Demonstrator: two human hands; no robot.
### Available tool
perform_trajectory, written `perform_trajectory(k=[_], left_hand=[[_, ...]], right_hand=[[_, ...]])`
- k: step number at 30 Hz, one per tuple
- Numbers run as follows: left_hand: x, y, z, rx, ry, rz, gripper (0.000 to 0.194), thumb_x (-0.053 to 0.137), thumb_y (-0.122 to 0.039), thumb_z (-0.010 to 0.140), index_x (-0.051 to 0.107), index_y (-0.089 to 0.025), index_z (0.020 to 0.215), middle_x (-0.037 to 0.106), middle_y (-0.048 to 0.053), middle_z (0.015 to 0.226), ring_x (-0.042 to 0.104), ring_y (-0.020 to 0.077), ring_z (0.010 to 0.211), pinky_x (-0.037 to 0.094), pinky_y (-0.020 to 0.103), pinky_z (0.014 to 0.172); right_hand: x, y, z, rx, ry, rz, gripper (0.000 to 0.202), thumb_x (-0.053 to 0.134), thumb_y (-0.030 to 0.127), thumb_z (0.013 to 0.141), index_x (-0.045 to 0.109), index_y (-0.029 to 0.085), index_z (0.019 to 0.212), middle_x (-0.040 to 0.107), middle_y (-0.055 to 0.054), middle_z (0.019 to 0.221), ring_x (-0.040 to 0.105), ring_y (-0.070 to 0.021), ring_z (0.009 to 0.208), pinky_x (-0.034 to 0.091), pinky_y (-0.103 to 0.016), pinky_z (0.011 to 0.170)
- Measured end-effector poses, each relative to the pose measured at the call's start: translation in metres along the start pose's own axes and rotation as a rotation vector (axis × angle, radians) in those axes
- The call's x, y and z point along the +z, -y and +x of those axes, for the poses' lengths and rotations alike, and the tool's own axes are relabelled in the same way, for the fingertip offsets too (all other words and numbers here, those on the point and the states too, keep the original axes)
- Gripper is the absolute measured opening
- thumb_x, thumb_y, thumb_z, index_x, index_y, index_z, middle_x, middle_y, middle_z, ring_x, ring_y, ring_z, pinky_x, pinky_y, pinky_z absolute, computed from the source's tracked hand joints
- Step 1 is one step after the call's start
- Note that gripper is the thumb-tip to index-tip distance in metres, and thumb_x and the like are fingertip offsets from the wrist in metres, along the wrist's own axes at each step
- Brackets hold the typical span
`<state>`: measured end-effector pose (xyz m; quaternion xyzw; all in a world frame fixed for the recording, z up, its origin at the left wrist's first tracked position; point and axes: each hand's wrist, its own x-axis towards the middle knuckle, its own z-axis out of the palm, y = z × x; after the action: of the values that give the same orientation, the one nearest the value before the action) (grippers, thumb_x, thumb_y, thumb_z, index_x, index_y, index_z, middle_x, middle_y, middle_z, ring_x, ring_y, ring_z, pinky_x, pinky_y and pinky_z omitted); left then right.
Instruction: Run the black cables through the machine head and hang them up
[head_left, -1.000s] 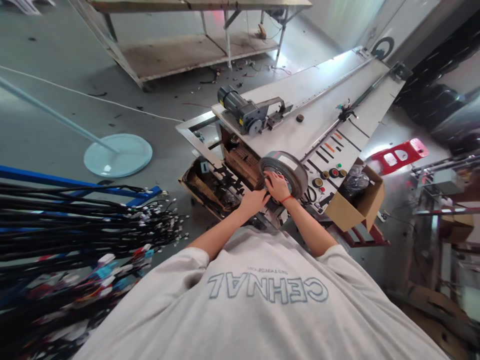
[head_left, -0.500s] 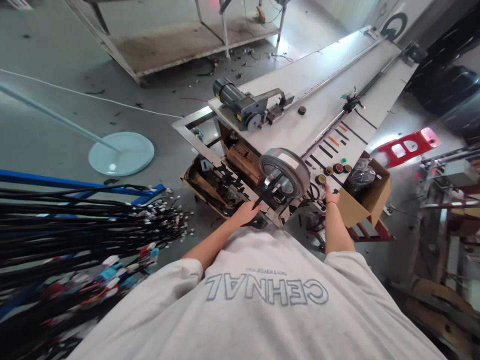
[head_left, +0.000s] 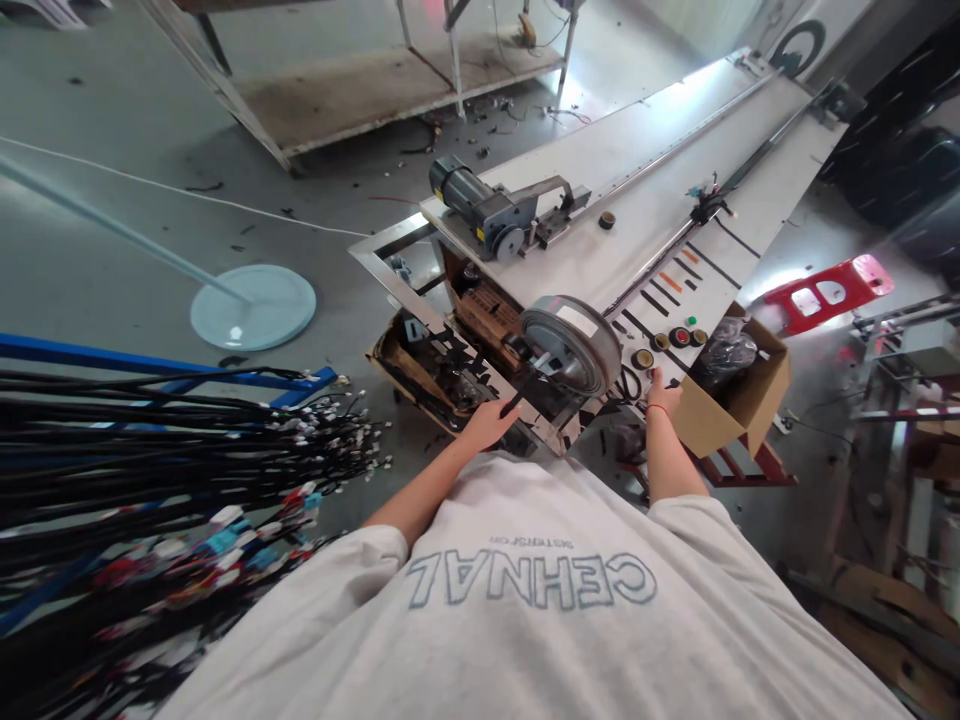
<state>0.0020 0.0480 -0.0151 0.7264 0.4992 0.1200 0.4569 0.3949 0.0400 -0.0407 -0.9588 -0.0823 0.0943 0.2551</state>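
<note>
My left hand [head_left: 484,425] is at the near end of the white workbench [head_left: 555,250], its fingers closed round a black strip [head_left: 517,400]. That strip runs up from the hand toward a large grey wheel [head_left: 574,345] with a white label on its rim. My right hand [head_left: 664,400] rests at the bench's near right corner, thumb stretched forward on the surface. Its other fingers are mostly hidden, and whether it grips anything does not show. Just beyond it sit several tape rolls [head_left: 643,358], with a black loop [head_left: 628,382] to its left.
A motor [head_left: 469,200] is mounted on the bench's left side. An open cardboard box [head_left: 750,400] stands right of the bench. Bundled black cables [head_left: 187,450] hang on a blue rack [head_left: 315,385] at left. A round pale base [head_left: 255,305] with a pole stands on the floor.
The view has shifted slightly. The parts at the wheel's hub look turned, and more of the black strip shows beyond my left hand. My right hand stays at the bench corner.
</note>
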Motion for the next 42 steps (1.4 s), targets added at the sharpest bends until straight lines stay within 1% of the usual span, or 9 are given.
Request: perform_trajectory(k=[6, 9, 15, 19, 24, 27, 31, 34, 42], left_hand=[[0.006, -0.007, 0.005, 0.016, -0.022, 0.026, 0.032, 0.045, -0.038, 0.087, 0.064, -0.015, 0.077, 0.066, 0.005, 0.071, 0.059, 0.018, 0.068, 0.04, 0.025, 0.065], [0.004, -0.011, 0.015, 0.027, -0.079, 0.038, 0.03, 0.046, -0.038, 0.087, 0.063, -0.015, 0.075, 0.064, 0.005, 0.07, 0.058, 0.0182, 0.068, 0.04, 0.026, 0.065], [0.006, -0.02, 0.035, 0.042, -0.125, 0.06, 0.029, 0.048, -0.039, 0.085, 0.061, -0.015, 0.075, 0.063, 0.006, 0.07, 0.057, 0.0191, 0.069, 0.039, 0.027, 0.067], [0.01, -0.02, 0.039, 0.023, -0.126, 0.085, 0.027, 0.049, -0.038, 0.086, 0.061, -0.015, 0.076, 0.063, 0.006, 0.071, 0.057, 0.0186, 0.069, 0.038, 0.027, 0.065], [0.008, -0.002, 0.028, 0.019, -0.059, 0.097, 0.026, 0.047, -0.034, 0.086, 0.063, -0.016, 0.076, 0.065, 0.005, 0.071, 0.059, 0.0177, 0.069, 0.04, 0.026, 0.066], [0.006, 0.015, 0.015, 0.024, -0.051, 0.11, 0.031, 0.046, -0.039, 0.086, 0.065, -0.016, 0.08, 0.068, 0.007, 0.077, 0.061, 0.0197, 0.074, 0.043, 0.027, 0.07], [0.008, 0.03, 0.003, -0.062, -0.019, 0.136, 0.032, 0.047, -0.04, 0.084, 0.068, -0.015, 0.088, 0.071, 0.01, 0.085, 0.064, 0.0237, 0.082, 0.045, 0.029, 0.073], [0.011, 0.033, 0.001, -0.11, -0.027, 0.115, 0.033, 0.045, -0.038, 0.085, 0.068, -0.015, 0.089, 0.071, 0.011, 0.086, 0.065, 0.0247, 0.083, 0.045, 0.029, 0.073], [0.005, 0.025, -0.008, -0.033, -0.061, 0.046, 0.035, 0.042, -0.039, 0.086, 0.068, -0.016, 0.085, 0.071, 0.009, 0.081, 0.065, 0.0215, 0.076, 0.047, 0.027, 0.071]], right_hand=[[0.0, -0.001, 0.001, -0.013, 0.032, 0.048, 0.072, 0.057, 0.067, 0.074, 0.049, 0.012, 0.12, 0.057, -0.021, 0.122, 0.055, -0.0315, 0.114, 0.043, -0.041, 0.097], [0.002, -0.003, 0.002, -0.012, 0.028, 0.051, 0.072, 0.056, 0.068, 0.074, 0.049, 0.012, 0.119, 0.058, -0.02, 0.122, 0.056, -0.0309, 0.113, 0.044, -0.041, 0.096], [-0.001, 0.0, -0.002, -0.006, 0.015, 0.014, 0.073, 0.055, 0.07, 0.073, 0.049, 0.013, 0.118, 0.058, -0.021, 0.119, 0.057, -0.0332, 0.112, 0.044, -0.044, 0.094], [-0.005, 0.005, -0.01, 0.0, -0.003, -0.017, 0.072, 0.051, 0.071, 0.075, 0.049, 0.012, 0.118, 0.058, -0.023, 0.119, 0.056, -0.0345, 0.112, 0.044, -0.047, 0.094], [-0.005, 0.008, -0.013, 0.015, -0.011, -0.043, 0.072, 0.049, 0.072, 0.076, 0.049, 0.013, 0.117, 0.058, -0.022, 0.119, 0.056, -0.0347, 0.112, 0.043, -0.046, 0.095], [-0.005, 0.008, -0.012, 0.012, -0.017, -0.047, 0.071, 0.05, 0.071, 0.076, 0.049, 0.013, 0.117, 0.057, -0.023, 0.119, 0.056, -0.0343, 0.112, 0.043, -0.046, 0.095], [-0.005, 0.008, -0.013, 0.014, -0.024, -0.037, 0.07, 0.051, 0.07, 0.076, 0.05, 0.012, 0.117, 0.058, -0.023, 0.118, 0.056, -0.0349, 0.111, 0.043, -0.046, 0.095], [-0.006, 0.007, -0.014, 0.0, -0.02, -0.031, 0.071, 0.05, 0.071, 0.076, 0.05, 0.012, 0.116, 0.058, -0.023, 0.118, 0.056, -0.0354, 0.112, 0.043, -0.046, 0.095], [-0.009, 0.009, -0.015, 0.011, -0.02, -0.037, 0.073, 0.049, 0.074, 0.074, 0.05, 0.014, 0.116, 0.058, -0.022, 0.118, 0.056, -0.0339, 0.112, 0.043, -0.046, 0.094]])
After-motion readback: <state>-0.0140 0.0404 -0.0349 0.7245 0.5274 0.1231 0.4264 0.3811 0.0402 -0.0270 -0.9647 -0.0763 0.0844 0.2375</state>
